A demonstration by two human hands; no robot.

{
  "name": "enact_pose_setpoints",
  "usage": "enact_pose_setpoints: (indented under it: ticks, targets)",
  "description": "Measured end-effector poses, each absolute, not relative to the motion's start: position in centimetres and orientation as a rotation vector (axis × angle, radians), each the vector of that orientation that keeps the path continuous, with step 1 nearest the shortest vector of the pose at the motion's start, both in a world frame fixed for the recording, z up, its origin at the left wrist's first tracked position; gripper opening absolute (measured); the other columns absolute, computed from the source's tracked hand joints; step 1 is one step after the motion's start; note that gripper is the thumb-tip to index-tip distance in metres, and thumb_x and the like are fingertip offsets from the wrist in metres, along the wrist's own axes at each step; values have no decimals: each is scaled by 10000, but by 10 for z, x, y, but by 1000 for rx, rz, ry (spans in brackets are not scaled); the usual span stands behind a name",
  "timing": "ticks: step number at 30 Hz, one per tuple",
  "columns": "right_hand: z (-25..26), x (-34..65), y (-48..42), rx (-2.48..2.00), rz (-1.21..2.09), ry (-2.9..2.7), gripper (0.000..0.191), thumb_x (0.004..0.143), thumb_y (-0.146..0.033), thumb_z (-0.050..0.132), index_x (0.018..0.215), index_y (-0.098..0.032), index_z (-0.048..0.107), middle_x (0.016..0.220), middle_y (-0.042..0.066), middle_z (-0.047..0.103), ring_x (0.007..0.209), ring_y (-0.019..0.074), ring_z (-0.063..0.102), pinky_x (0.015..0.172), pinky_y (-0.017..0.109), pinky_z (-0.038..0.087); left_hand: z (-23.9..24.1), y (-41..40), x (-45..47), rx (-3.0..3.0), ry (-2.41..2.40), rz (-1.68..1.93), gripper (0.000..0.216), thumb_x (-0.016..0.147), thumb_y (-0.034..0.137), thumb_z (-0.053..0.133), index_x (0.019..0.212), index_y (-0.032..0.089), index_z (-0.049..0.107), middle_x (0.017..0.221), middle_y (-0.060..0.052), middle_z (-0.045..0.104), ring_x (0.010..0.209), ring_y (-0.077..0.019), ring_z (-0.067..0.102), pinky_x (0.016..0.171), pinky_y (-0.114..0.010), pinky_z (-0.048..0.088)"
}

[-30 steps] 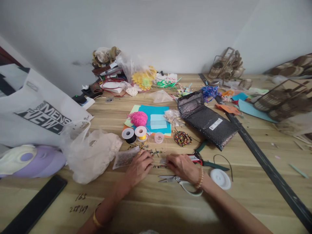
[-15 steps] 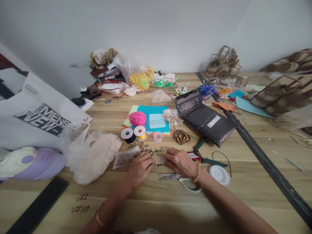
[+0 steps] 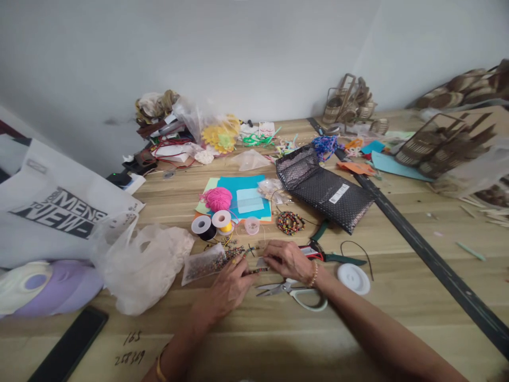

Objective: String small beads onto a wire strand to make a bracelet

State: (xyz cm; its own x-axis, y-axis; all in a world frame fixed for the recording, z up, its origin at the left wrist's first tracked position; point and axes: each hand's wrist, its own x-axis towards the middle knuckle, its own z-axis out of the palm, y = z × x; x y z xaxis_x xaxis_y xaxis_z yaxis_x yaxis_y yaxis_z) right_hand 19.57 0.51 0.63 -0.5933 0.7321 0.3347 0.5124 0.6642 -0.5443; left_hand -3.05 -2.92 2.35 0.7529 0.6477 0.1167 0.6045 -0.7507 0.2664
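Note:
My left hand [image 3: 231,284] rests low over the wooden table, its fingers bent together at the left end of a short bead strand [image 3: 260,270]. Just behind it lies a clear bag of beads [image 3: 204,263], with loose dark beads [image 3: 235,251] by its mouth. My right hand [image 3: 289,260] is closed to a pinch at the strand's far side; a small greyish piece [image 3: 260,262] shows at its fingertips, too small to name. Scissors [image 3: 286,287] with pale handles lie beneath my right hand. Green-handled cutters [image 3: 338,258] are beyond that wrist.
Behind the hands are black and yellow thread spools [image 3: 203,227], pink yarn [image 3: 218,199], a coiled bead string [image 3: 290,223] and a black bubble mailer [image 3: 330,193]. A white spool [image 3: 353,279] lies right. A plastic bag [image 3: 147,265] and phone [image 3: 69,345] lie left.
The view has swung slightly right, so most things sit further left. My left hand's fingers have shifted and spread a little near the beads. My right hand keeps its pinch.

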Motion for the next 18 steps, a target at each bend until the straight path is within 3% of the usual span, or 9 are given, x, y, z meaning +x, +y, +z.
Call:
enact_pose_setpoints:
  ticks: [18]
  targets:
    - [6,196,6,-1020,567,-2398,134,902,-174,516,836,-176,633,802,50,646,714,153,592,644,224,406,29,-26,-35,2748,970,241,358,873,80,479,1126,251,665,852,-62,548,899,-217,513,864,-386,487]
